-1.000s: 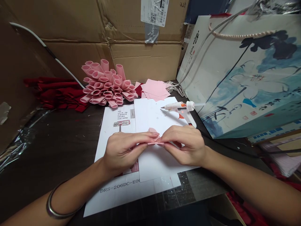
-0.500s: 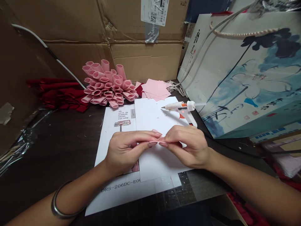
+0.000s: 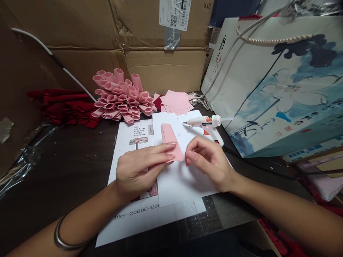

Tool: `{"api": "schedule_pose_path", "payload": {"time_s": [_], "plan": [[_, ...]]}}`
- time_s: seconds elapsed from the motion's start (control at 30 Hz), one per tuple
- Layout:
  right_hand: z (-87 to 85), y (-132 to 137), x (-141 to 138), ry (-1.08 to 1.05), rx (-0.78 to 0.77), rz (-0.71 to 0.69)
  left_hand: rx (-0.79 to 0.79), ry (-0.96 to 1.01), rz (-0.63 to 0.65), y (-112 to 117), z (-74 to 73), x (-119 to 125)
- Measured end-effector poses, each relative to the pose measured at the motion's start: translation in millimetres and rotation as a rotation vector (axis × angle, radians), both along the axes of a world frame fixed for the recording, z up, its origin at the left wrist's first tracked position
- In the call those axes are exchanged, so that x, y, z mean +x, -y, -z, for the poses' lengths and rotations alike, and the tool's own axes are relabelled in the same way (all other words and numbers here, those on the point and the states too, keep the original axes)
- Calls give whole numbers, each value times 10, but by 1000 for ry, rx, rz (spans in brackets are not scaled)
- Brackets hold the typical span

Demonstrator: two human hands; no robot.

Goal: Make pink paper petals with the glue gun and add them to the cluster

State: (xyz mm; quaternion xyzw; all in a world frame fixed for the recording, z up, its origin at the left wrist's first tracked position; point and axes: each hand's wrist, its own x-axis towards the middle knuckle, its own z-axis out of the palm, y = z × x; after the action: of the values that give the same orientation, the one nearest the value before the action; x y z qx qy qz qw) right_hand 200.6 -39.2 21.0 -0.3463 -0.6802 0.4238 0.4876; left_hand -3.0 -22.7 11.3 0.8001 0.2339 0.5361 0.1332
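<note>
My left hand (image 3: 142, 167) grips a folded pink felt-like piece (image 3: 168, 135) between thumb and fingers, near its lower end. The piece leans upward and away, its sides folded over into a flattened, tapering tube. Beside its lower right corner is my right hand (image 3: 207, 162), fingers curled in toward the thumb, with nothing visible in them. Both hands are over a white sheet of paper (image 3: 174, 189). Behind the right hand, a white glue gun (image 3: 199, 121) lies on that paper, nozzle pointing left, a glue stick protruding from its back.
Rolled pink tubes (image 3: 120, 98) are heaped at the back, with flat pink squares (image 3: 177, 100) and metal clips (image 3: 202, 101) to their right. Dark red pieces (image 3: 69, 109) lie at the left. A cardboard box (image 3: 163, 67) and a large paper bag (image 3: 268, 89) border the table.
My right hand has come off the pink piece and moved slightly right. My left hand has tilted the piece up, so its long folded face now shows.
</note>
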Motion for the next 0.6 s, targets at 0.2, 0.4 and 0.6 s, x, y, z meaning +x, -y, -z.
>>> {"api": "schedule_pose_path", "payload": {"time_s": [0.2, 0.4, 0.6], "plan": [[-34, -16, -32, -126, -355, -253, 99, -83, 19, -62, 37, -30], [2, -12, -30, -116, -375, -147, -198, 53, -167, -22, 45, 35], [5, 22, -83, -66, -347, -98, -876, 107, 85, 102, 80, 113]]}}
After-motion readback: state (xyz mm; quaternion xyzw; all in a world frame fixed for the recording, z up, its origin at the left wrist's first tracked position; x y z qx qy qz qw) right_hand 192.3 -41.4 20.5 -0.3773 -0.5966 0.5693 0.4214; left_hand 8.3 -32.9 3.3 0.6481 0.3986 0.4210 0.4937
